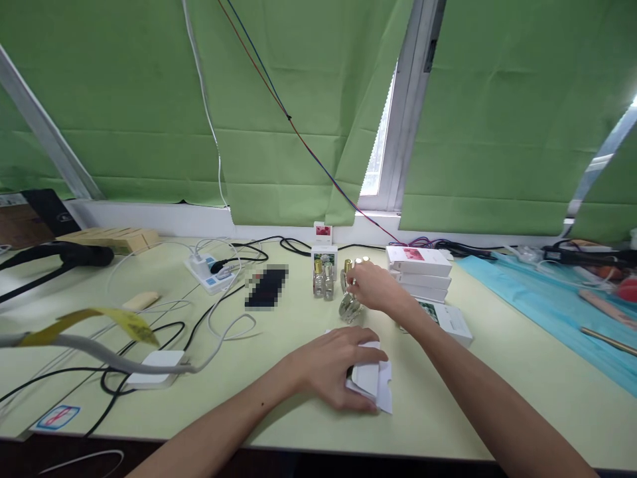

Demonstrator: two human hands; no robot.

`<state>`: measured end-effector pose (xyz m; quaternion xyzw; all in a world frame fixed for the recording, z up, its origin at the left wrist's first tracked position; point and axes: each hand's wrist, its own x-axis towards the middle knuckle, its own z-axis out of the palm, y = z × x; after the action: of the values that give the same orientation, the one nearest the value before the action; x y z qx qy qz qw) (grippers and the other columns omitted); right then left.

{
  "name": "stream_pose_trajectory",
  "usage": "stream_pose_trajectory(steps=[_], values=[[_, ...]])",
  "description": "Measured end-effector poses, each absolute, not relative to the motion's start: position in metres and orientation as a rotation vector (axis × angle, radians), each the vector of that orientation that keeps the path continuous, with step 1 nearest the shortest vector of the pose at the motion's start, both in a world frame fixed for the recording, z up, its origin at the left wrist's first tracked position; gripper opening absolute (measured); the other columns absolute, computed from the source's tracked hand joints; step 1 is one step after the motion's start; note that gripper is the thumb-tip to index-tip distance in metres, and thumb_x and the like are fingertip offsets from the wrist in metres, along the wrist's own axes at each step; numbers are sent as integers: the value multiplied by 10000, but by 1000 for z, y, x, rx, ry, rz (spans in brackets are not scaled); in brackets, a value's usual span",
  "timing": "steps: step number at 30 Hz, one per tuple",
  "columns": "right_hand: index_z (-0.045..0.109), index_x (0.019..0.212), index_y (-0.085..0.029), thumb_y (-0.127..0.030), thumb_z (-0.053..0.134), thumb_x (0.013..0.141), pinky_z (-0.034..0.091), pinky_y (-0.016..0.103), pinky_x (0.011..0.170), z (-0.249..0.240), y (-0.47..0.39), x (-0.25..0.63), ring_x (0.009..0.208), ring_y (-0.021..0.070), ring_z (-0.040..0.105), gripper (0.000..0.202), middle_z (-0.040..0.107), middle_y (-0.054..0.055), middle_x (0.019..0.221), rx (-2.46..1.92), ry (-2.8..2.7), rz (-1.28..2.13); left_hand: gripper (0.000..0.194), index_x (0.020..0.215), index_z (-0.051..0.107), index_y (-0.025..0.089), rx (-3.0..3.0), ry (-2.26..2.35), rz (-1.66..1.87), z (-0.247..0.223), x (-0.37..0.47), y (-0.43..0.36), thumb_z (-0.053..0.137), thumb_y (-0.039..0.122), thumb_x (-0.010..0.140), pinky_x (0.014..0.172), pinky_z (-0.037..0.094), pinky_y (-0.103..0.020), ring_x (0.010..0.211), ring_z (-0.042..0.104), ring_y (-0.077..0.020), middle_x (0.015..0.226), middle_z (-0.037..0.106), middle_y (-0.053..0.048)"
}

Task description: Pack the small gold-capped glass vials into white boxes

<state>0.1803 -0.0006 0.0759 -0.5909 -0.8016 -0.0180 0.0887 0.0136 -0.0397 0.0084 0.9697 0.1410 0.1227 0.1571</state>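
Note:
My left hand point(343, 365) is wrapped over a small white box point(367, 373) lying on the table. Its end flap stands open toward the right. Farther back, my right hand point(373, 285) has its fingers closed on a small glass bottle point(344, 273) in a cluster, the fingertips partly hidden. Just below those fingers, another clear bottle point(351, 307) lies tilted. To the left, two small glass bottles point(323, 282), one with a gold cap, stand upright in front of a small printed box point(324, 252).
Stacked white boxes point(421, 262) stand right of my right hand, with another box point(450, 322) in front. A power strip point(209, 272), a white adapter point(156, 368) and tangled cables fill the left side. A pixelated dark object point(267, 287) lies mid-table; blue sheeting point(542, 299) covers the right.

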Motion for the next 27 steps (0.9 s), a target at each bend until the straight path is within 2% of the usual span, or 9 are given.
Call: stream_pose_trajectory(steps=[4, 12, 15, 19, 27], values=[[717, 937, -162, -315, 593, 956, 413, 283, 638, 77, -2, 182, 880, 238, 665, 198, 709, 125, 979, -1880, -2299, -136, 679, 1287, 641, 270, 2779, 405, 351, 8, 14, -40, 721, 658, 735, 999, 501, -416, 1157, 626, -327, 1351, 588, -125], [710, 909, -179, -359, 570, 976, 437, 291, 655, 74, -6, 185, 822, 232, 676, 239, 707, 115, 927, -1906, -2233, -54, 628, 1276, 638, 270, 2759, 418, 355, 14, 14, -40, 737, 596, 748, 969, 503, -403, 1114, 634, -315, 1303, 607, -122], [701, 961, -186, -386, 564, 985, 446, 290, 687, 68, -7, 188, 870, 228, 665, 243, 689, 112, 986, -1837, -2210, -56, 587, 1250, 634, 260, 2782, 449, 341, 16, 11, -36, 748, 553, 754, 934, 506, -383, 1078, 637, -298, 1243, 622, -108], [665, 1130, -181, -371, 620, 959, 459, 300, 746, 59, -9, 193, 986, 247, 643, 259, 660, 123, 1085, -1713, -2219, -38, 560, 1216, 617, 243, 2822, 632, 341, 17, 8, -31, 746, 534, 755, 896, 504, -391, 1047, 626, -302, 1170, 629, -97], [574, 1304, -179, -302, 601, 964, 452, 301, 774, 40, -14, 202, 1009, 252, 645, 362, 682, 118, 1098, -1616, -2192, 81, 482, 1143, 546, 214, 2799, 862, 341, 19, 6, -28, 682, 507, 785, 848, 487, -406, 1031, 609, -309, 1127, 629, -83]])
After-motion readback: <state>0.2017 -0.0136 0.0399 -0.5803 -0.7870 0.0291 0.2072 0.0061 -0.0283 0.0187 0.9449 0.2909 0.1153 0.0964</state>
